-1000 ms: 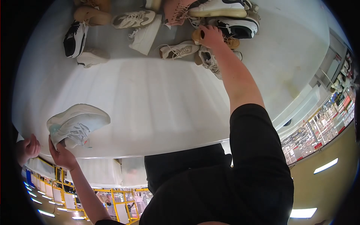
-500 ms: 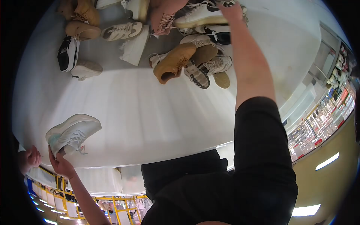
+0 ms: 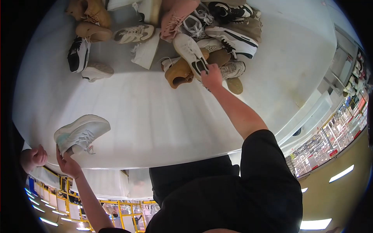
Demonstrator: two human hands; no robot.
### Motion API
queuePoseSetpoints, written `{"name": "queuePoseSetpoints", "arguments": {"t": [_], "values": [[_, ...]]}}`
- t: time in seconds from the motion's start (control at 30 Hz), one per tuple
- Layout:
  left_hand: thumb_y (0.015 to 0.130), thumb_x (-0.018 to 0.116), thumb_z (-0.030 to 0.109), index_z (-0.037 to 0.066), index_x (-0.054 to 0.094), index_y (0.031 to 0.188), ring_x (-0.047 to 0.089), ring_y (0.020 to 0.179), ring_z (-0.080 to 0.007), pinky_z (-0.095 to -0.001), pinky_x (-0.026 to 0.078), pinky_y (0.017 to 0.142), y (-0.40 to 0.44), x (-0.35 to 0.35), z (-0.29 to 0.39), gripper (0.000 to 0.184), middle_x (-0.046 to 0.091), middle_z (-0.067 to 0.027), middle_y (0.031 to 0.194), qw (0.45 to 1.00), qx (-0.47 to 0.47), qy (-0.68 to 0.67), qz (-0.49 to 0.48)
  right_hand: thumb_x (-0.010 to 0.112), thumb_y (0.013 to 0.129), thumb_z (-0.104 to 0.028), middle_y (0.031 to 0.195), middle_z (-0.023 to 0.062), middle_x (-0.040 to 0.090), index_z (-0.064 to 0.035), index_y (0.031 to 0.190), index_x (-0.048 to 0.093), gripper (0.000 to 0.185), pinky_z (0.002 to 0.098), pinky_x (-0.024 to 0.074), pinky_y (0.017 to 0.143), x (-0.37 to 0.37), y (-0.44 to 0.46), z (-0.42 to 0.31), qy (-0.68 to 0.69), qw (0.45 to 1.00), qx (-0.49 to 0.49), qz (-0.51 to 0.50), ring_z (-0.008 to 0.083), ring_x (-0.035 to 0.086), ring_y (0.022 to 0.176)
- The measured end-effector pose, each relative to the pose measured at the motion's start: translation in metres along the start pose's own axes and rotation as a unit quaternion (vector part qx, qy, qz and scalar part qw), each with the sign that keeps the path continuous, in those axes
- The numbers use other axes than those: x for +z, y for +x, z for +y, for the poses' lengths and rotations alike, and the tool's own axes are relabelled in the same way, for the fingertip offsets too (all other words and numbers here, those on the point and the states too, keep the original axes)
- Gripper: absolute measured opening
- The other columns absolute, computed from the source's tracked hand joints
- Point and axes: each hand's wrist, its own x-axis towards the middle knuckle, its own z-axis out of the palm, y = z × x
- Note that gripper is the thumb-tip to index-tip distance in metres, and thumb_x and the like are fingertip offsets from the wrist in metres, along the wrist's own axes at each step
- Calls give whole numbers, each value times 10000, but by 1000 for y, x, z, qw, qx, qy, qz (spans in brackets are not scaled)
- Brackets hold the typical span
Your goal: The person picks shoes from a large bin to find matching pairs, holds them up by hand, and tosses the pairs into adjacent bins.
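Observation:
My left hand (image 3: 70, 166) is closed on the heel end of a white sneaker (image 3: 83, 130), which is tilted on its side near the table's front edge. Farther out, my right hand (image 3: 212, 77) grips the heel opening of a white sneaker with a black lining (image 3: 188, 48). That shoe is over the pile, its toe pointing away from me. It partly covers a tan lace-up shoe (image 3: 180, 72). Beside it lie a white-and-black sneaker (image 3: 235, 40) and a brown sole (image 3: 234, 85).
Another person's hand (image 3: 38, 156) is at the left edge, close to my left hand. More shoes lie at the far left, among them a black-and-white sneaker (image 3: 79, 54) and a beige shoe (image 3: 97, 72). A pink lace-up shoe (image 3: 175, 21) stands behind the pile. The white table (image 3: 155, 120) has a curved front edge.
My right hand has drawn the white sneaker from the back of the pile toward me and to the left. The left hand still holds its sneaker, nearly in place.

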Motion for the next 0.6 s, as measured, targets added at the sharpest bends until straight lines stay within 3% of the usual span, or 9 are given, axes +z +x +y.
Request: {"name": "queuePoseSetpoints", "arguments": {"t": [0.07, 0.13, 0.23, 0.3, 0.37, 0.4, 0.5, 0.57, 0.6], "values": [[976, 528, 47, -9, 585, 1434, 666, 1167, -213, -296, 526, 960, 1, 0, 1, 464, 652, -110, 1406, 1000, 12, 18, -1, 635, 870, -279, 1251, 190, 581, -12, 1248, 633, 463, 479, 485, 1018, 7, -15, 6, 8, 997, -68, 47, 405, 570, 1189], [971, 530, 39, -7, 594, 1426, 669, 1158, -210, -293, 525, 954, -2, 1, 5, 462, 652, -106, 1409, 1000, -7, -20, 1, 630, 869, -270, 1192, 192, 599, -6, 1240, 625, 456, 469, 483, 1027, -4, -9, 9, 6, 996, -75, 40, 412, 576, 1155], [968, 524, 32, -3, 597, 1425, 675, 1144, -209, -293, 527, 951, -2, 2, 6, 465, 653, -102, 1411, 1000, 10, 1, 2, 641, 871, -288, 1088, 199, 620, 1, 1206, 633, 442, 467, 482, 1013, -22, 29, 12, -48, 990, -120, -48, 380, 601, 1135], [967, 523, 39, 1, 599, 1426, 674, 1143, -209, -297, 529, 955, -1, 0, 1, 467, 653, -100, 1411, 1000, 11, 3, 1, 672, 906, -372, 1233, 236, 656, 8, 1329, 605, 572, 445, 481, 1034, -32, 77, 3, 74, 987, 4, -146, 377, 628, 1148], [966, 521, 46, 6, 602, 1426, 674, 1142, -209, -300, 530, 958, -2, 1, 0, 469, 653, -98, 1411, 1000, 11, 6, 3, 682, 923, -401, 1213, 208, 697, 6, 1381, 591, 620, 408, 496, 1005, -38, 119, -25, 146, 987, -42, -58, 324, 674, 1081], [965, 521, 57, 10, 605, 1425, 674, 1144, -210, -302, 531, 965, -3, 2, 5, 470, 653, -97, 1412, 1000, 0, 24, 7, 684, 926, -377, 1184, 180, 703, -10, 1395, 590, 603, 405, 503, 986, -32, 157, -32, 223, 972, -26, -73, 304, 676, 1062], [966, 516, 82, 17, 612, 1423, 672, 1153, -216, -309, 529, 983, -4, -1, 6, 472, 654, -95, 1413, 998, -11, 53, 15, 669, 935, -262, 1087, 110, 696, -58, 1455, 560, 569, 418, 532, 905, -20, 221, -83, 460, 881, 100, -50, 256, 672, 996], [969, 497, 117, 19, 616, 1421, 650, 1200, -233, -327, 513, 1025, -2, 0, 2, 478, 653, -96, 1415, 997, -17, 65, 27, 503, 1046, -153, 1142, 125, 696, -83, 1322, 551, 289, 408, 529, 890, 2, 270, -101, 536, 834, 117, -53, 262, 669, 1092], [969, 497, 117, 19, 616, 1421, 650, 1200, -233, -327, 513, 1025, -3, 0, 1, 478, 653, -96, 1415, 997, -23, 71, 27, 504, 1050, -176, 1132, 123, 685, -78, 1307, 557, 279, 411, 528, 874, 12, 290, -109, 568, 810, 134, -56, 261, 656, 1062]]}}
